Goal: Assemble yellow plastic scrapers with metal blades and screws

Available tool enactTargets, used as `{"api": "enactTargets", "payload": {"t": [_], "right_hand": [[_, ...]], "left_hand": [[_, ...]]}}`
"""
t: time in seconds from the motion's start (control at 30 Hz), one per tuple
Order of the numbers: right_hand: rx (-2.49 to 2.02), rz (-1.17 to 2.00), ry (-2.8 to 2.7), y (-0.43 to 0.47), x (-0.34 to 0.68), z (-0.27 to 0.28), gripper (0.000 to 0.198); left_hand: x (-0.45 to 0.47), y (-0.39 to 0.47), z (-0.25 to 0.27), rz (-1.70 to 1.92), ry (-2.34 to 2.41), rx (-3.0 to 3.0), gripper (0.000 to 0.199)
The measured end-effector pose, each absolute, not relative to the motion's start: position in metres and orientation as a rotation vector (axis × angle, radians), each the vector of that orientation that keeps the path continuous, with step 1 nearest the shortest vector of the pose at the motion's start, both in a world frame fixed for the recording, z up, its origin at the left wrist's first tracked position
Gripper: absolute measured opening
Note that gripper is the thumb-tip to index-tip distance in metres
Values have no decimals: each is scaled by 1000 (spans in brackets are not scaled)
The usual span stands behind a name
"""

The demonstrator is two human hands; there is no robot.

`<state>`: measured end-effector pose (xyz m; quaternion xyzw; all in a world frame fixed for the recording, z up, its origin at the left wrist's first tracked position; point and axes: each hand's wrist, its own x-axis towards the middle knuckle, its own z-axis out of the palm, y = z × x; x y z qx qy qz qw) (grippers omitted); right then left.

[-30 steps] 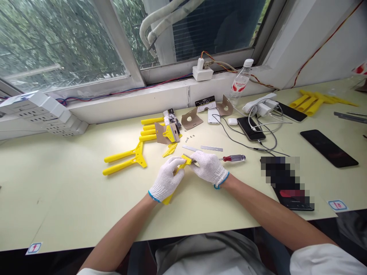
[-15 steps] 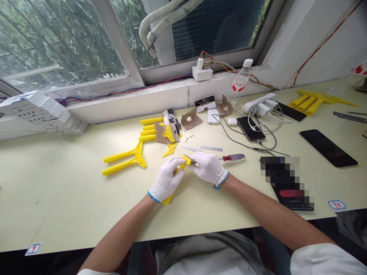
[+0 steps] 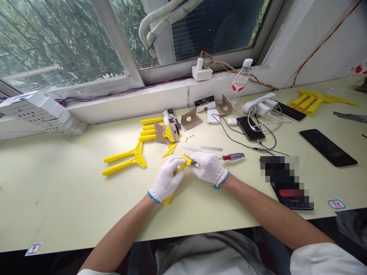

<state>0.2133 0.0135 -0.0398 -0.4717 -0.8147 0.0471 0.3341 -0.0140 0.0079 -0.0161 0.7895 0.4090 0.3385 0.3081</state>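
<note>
The left hand [image 3: 166, 178], in a white knit glove, is closed around the handle of a yellow scraper [image 3: 183, 162], whose head sticks out toward the other hand and whose handle end shows below the palm. The right hand [image 3: 209, 168], gloved the same way, has its fingers pinched narrow at the scraper's head, where a thin metal blade [image 3: 191, 160] shows between the two hands. Both hands rest low over the pale table [image 3: 71, 198], near its front middle.

Just right of the right hand lies a screwdriver [image 3: 233, 156] with a red handle. Beyond the hands, two loose metal blades [image 3: 211, 148] lie flat, with small screws [image 3: 189, 136] a little farther back. To the left, two finished yellow scrapers [image 3: 126, 159] lie side by side, and more yellow handles [image 3: 150, 130] are stacked near brown cardboard packs [image 3: 192, 119]. A small yellow part [image 3: 169, 149] lies between that stack and the hands.

Toward the right are phones [image 3: 328, 147], white chargers and cables [image 3: 259, 109], a water bottle [image 3: 239, 82], and another heap of yellow scrapers [image 3: 312, 102] at the far edge.
</note>
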Motion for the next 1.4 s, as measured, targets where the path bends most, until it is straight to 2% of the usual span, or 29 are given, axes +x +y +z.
{"api": "enactTargets", "payload": {"t": [1.17, 1.4], "right_hand": [[-1244, 105, -2195, 16, 216, -45, 25], [-1236, 88, -2211, 17, 217, -47, 39]], "left_hand": [[-13, 9, -14, 910, 1089, 2070, 37], [-13, 9, -15, 917, 1090, 2062, 38]]}}
